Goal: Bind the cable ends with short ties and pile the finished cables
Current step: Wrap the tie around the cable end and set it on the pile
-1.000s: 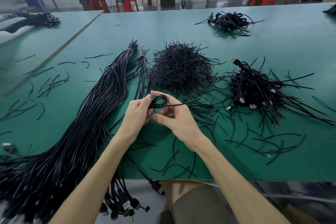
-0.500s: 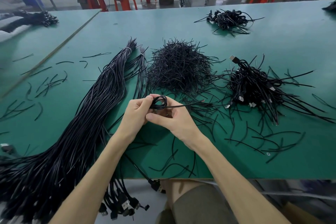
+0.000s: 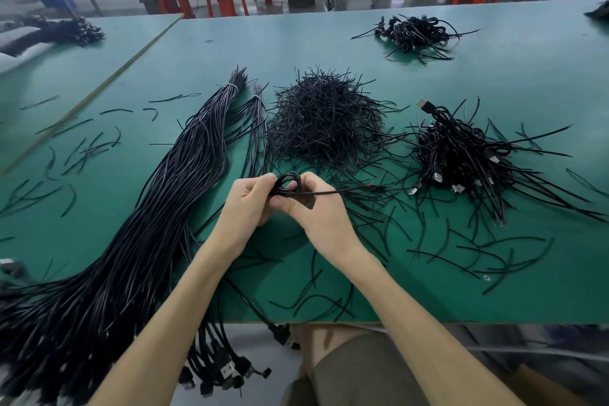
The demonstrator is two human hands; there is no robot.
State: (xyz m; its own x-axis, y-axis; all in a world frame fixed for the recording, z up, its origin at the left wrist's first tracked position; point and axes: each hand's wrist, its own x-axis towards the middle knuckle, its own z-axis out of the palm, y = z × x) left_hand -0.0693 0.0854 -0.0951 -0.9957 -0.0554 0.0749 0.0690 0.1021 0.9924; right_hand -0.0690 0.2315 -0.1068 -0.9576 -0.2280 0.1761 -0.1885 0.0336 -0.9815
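Our green desk [image 3: 494,92] carries everything. The long bundle of loose cables [image 3: 148,224] runs from the near left corner toward the desk's middle, and its plugs hang over the near edge. The heap of short ties [image 3: 324,122] sits mid-desk, and the pile of finished cables [image 3: 461,155] lies just right of it. By the near edge our left hand [image 3: 245,208] and right hand [image 3: 316,211] both pinch one small coiled cable [image 3: 290,183] over the desk. A straight strand sticks out of it to the right.
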